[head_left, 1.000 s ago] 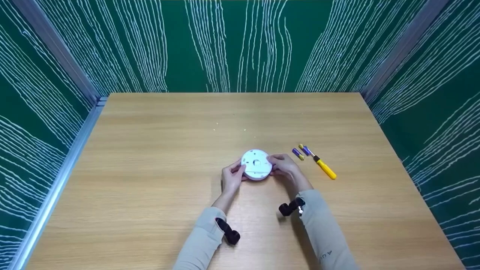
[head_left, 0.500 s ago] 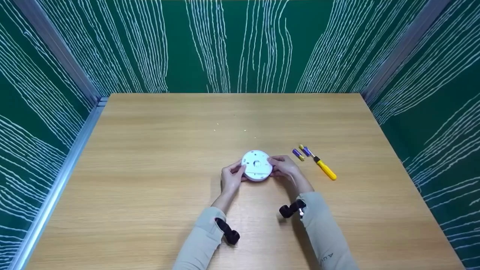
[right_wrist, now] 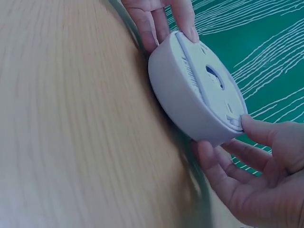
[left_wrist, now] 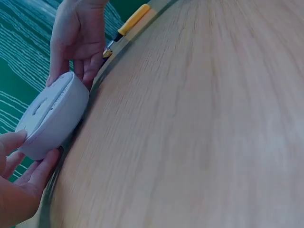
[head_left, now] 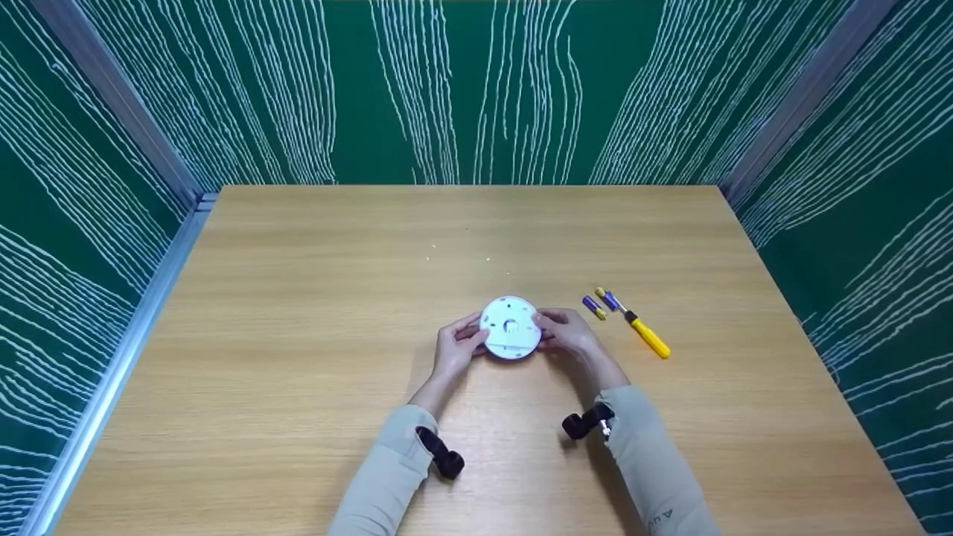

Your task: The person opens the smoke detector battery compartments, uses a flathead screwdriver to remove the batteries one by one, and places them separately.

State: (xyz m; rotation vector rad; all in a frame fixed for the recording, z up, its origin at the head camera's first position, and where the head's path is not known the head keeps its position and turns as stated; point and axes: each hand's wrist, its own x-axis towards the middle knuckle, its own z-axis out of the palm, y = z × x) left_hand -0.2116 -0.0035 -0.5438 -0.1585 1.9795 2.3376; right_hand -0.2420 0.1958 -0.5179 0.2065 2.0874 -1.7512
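Note:
Held by its rim, a round white plastic device [head_left: 511, 328] resembling a smoke alarm has its slotted flat face upward. My left hand [head_left: 456, 348] pinches the left edge, thumb over the face and fingers under the side. On the opposite edge, my right hand [head_left: 569, 333] holds it the same way. The right wrist view shows the device's [right_wrist: 190, 90] deep smooth side wall, a ribbed strip and a curved central opening. It is close over the wooden table [head_left: 335, 417] in both wrist views. Its underside is hidden.
Right of the right hand lie two purple-and-yellow batteries [head_left: 593, 307], side by side. A screwdriver [head_left: 649, 337] with a yellow handle rests with its tip at the farther one. Several tiny pale bits [head_left: 488, 259] are scattered toward the back. Green patterned walls [head_left: 357, 89] enclose the table.
The left wrist and forearm have shifted slightly left, and the right forearm slightly right. Both hands keep hold of the device, which stays in nearly the same place. The batteries and screwdriver lie as before.

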